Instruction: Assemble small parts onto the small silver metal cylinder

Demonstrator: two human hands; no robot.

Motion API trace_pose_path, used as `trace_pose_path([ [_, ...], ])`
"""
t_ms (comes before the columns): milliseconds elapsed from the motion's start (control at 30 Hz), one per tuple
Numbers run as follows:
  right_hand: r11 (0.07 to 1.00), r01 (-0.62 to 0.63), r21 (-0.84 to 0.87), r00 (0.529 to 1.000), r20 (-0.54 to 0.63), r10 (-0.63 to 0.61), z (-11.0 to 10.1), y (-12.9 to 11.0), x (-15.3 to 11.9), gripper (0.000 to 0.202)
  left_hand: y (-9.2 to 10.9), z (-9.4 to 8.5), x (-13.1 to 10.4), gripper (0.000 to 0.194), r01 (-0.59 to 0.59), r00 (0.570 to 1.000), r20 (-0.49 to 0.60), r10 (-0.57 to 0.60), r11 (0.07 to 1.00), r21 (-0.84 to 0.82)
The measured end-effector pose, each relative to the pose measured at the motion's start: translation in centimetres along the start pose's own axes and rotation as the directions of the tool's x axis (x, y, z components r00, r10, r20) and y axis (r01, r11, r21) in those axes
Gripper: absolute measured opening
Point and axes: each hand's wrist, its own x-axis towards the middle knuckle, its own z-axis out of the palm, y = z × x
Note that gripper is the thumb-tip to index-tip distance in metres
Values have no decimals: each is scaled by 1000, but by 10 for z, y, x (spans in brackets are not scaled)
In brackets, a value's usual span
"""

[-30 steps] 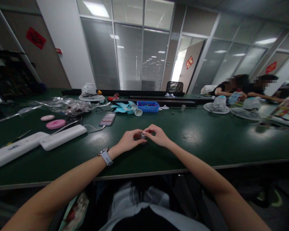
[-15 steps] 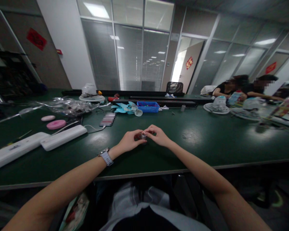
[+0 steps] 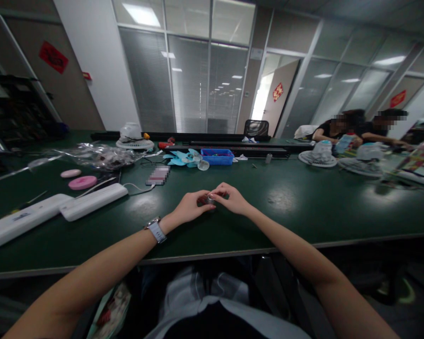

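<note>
Just above the green table [image 3: 240,230], my left hand [image 3: 191,206] curls its thumb and fingers around a small metallic round part [image 3: 210,199]. The part is mostly hidden by fingers, and its exact kind does not show. From the other side, my right hand [image 3: 231,198] pinches at the top of this part, thumb and fingertips together. Both hands meet at the part, near the middle of the view. A watch [image 3: 156,230] is strapped to my left wrist.
White power strips [image 3: 95,202], a phone [image 3: 158,174] on a cable and a pink round piece [image 3: 82,182] lie to the left. Behind my hands are blue fan blades [image 3: 185,159], a blue bin [image 3: 217,160] and a grey cylinder [image 3: 268,158]. Two people sit far right near fan parts [image 3: 320,155].
</note>
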Motion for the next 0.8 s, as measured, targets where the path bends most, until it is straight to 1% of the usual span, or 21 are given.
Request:
trace_pose_path([
  [167,1000,28,1,999,21,-28,-1,-2,-1,24,-1,0,0,42,4,1000,0,-4,1000,1],
  [300,1000,23,-5,999,28,-23,-3,-3,-1,24,0,0,-1,42,6,1000,3,-6,1000,12],
  [433,1000,4,17,1000,10,-4,-2,0,0,24,1,0,-1,41,3,1000,3,-3,1000,9],
  [600,1000,-28,3,999,-33,28,0,4,1,24,4,0,-1,39,4,1000,15,-4,1000,8],
  [800,999,-45,-4,998,-38,45,0,0,0,24,6,-1,-1,41,-11,1000,10,11,1000,20],
])
